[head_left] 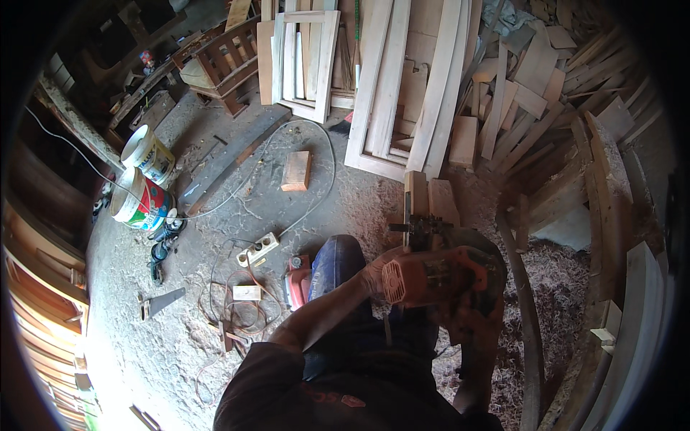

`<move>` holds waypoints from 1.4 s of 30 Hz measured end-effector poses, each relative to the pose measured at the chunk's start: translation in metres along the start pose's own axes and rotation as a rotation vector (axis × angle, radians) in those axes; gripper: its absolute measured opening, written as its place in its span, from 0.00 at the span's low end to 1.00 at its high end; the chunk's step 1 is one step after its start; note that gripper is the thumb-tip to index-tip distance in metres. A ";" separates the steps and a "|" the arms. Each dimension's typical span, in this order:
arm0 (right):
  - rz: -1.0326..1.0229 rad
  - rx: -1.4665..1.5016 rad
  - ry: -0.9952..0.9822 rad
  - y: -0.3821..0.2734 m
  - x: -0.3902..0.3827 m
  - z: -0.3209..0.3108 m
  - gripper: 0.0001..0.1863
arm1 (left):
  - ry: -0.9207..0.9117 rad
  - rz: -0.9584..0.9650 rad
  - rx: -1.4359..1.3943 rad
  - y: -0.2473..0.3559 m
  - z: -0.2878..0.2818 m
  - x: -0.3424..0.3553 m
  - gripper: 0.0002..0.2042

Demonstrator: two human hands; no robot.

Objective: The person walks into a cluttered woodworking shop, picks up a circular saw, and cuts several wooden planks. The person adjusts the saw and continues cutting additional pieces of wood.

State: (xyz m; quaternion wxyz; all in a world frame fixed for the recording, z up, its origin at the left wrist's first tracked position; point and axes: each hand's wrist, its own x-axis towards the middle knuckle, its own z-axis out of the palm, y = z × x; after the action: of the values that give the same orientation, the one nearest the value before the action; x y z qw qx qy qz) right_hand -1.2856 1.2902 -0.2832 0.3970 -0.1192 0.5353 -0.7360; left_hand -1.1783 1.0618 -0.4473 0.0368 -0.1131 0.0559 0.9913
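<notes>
An orange circular saw (431, 276) with a vented motor housing and a dark rounded guard sits in front of my body, slightly right of centre. My right hand (483, 316) is closed round its rear part, in shadow. Just left of the motor housing, my left hand (376, 271) grips the near end of a narrow strip of wood (415, 194); the saw hides part of its fingers. The saw's dark metal base (420, 228) lies over this strip. A second short wood block (443, 201) is right beside the strip.
Pale door frames (377, 93) lean at the back. Offcuts (528, 93) are heaped at the right, over shavings (560, 287). A power strip (257, 249) with tangled cords, a red power tool (296, 281), a handsaw (164, 302) and two buckets (136, 205) stand or lie leftward.
</notes>
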 end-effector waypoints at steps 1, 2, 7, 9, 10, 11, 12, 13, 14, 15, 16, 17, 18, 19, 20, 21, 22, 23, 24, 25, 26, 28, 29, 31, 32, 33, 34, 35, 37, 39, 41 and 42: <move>-0.019 0.037 -0.044 0.002 0.001 -0.002 0.49 | -0.013 0.110 0.013 -0.001 -0.001 -0.001 0.22; -0.030 0.072 -0.043 0.004 0.003 -0.004 0.47 | -0.026 0.217 0.025 -0.001 -0.002 -0.002 0.20; -0.037 0.117 -0.029 0.012 0.007 -0.010 0.42 | 0.031 0.500 0.200 -0.008 0.021 -0.018 0.12; -0.041 0.120 -0.023 0.014 0.009 -0.008 0.40 | 0.117 0.621 0.297 -0.011 0.038 -0.030 0.12; -0.039 0.122 -0.022 0.015 0.009 -0.007 0.40 | 0.157 0.622 0.302 -0.011 0.044 -0.036 0.12; -0.031 0.115 -0.024 0.016 0.010 -0.005 0.39 | 0.187 0.640 0.335 -0.009 0.049 -0.039 0.12; -0.022 0.110 -0.022 0.017 0.010 -0.004 0.39 | 0.233 0.609 0.363 -0.005 0.051 -0.043 0.14; -0.032 0.126 -0.057 0.019 0.011 -0.002 0.39 | 0.277 0.577 0.391 -0.001 0.052 -0.047 0.16; -0.044 0.141 -0.093 0.020 0.012 -0.001 0.38 | 0.333 0.502 0.413 0.005 0.050 -0.050 0.20; -0.050 0.164 -0.107 0.021 0.013 0.000 0.38 | 0.370 0.443 0.420 0.010 0.047 -0.050 0.25; -0.055 0.161 -0.116 0.021 0.012 0.001 0.38 | 0.350 0.469 0.429 0.012 0.044 -0.050 0.22; -0.044 0.168 -0.095 0.021 0.012 0.002 0.38 | 0.320 0.504 0.416 0.012 0.041 -0.052 0.19; -0.038 0.169 -0.102 0.020 0.011 0.003 0.37 | 0.289 0.540 0.401 0.011 0.038 -0.053 0.17; -0.033 0.178 -0.094 0.020 0.011 0.003 0.37 | 0.283 0.559 0.414 0.010 0.036 -0.054 0.16; -0.038 0.181 -0.115 0.020 0.013 0.003 0.38 | 0.273 0.581 0.429 0.010 0.036 -0.054 0.15; -0.042 0.180 -0.130 0.020 0.015 0.003 0.38 | 0.263 0.604 0.445 0.009 0.036 -0.054 0.14; -0.060 0.163 -0.148 0.020 0.018 0.004 0.38 | 0.273 0.630 0.473 0.009 0.038 -0.054 0.13; -0.075 0.141 -0.159 0.022 0.019 0.004 0.38 | 0.286 0.656 0.500 0.009 0.041 -0.053 0.13; -0.094 0.131 -0.174 0.023 0.020 0.004 0.38 | 0.254 0.698 0.523 0.009 0.043 -0.054 0.12; -0.079 0.121 -0.168 0.024 0.020 0.004 0.37 | 0.322 0.686 0.540 0.010 0.046 -0.054 0.10; -0.076 0.122 -0.161 0.025 0.019 0.004 0.37 | 0.341 0.688 0.557 0.012 0.049 -0.055 0.09; -0.059 0.108 -0.121 0.028 0.015 0.003 0.37 | 0.381 0.695 0.556 0.011 0.052 -0.056 0.06; -0.046 0.096 -0.094 0.028 0.014 0.002 0.38 | 0.405 0.708 0.541 0.010 0.052 -0.057 0.05; -0.039 0.098 -0.119 0.028 0.014 0.003 0.39 | 0.385 0.719 0.563 0.011 0.050 -0.061 0.04; -0.041 0.112 -0.168 0.027 0.015 0.003 0.40 | 0.344 0.716 0.596 0.013 0.048 -0.064 0.04; -0.038 0.128 -0.215 0.026 0.015 0.005 0.40 | 0.307 0.709 0.628 0.014 0.046 -0.068 0.04; -0.020 0.128 -0.197 0.026 0.014 0.008 0.42 | 0.344 0.722 0.676 0.016 0.044 -0.071 0.04; -0.004 0.125 -0.176 0.024 0.013 0.010 0.43 | 0.379 0.733 0.722 0.019 0.042 -0.073 0.04; -0.010 0.085 -0.115 0.021 0.016 0.015 0.44 | 0.463 0.735 0.741 0.025 0.039 -0.080 0.05; -0.040 0.029 -0.029 0.020 0.019 0.019 0.46 | 0.542 0.738 0.694 0.032 0.034 -0.102 0.08; -0.086 0.032 -0.098 0.017 0.026 0.018 0.48 | 0.628 0.701 0.607 0.041 0.030 -0.123 0.14; -0.108 0.037 -0.120 0.014 0.029 0.015 0.49 | 0.649 0.688 0.563 0.045 0.026 -0.132 0.17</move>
State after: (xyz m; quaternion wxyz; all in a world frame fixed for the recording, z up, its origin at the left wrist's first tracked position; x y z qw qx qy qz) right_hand -1.2889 1.2572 -0.2967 0.3903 -0.1844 0.4895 -0.7576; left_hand -1.0594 1.0125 -0.3874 -0.2797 -0.3738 0.3610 0.8073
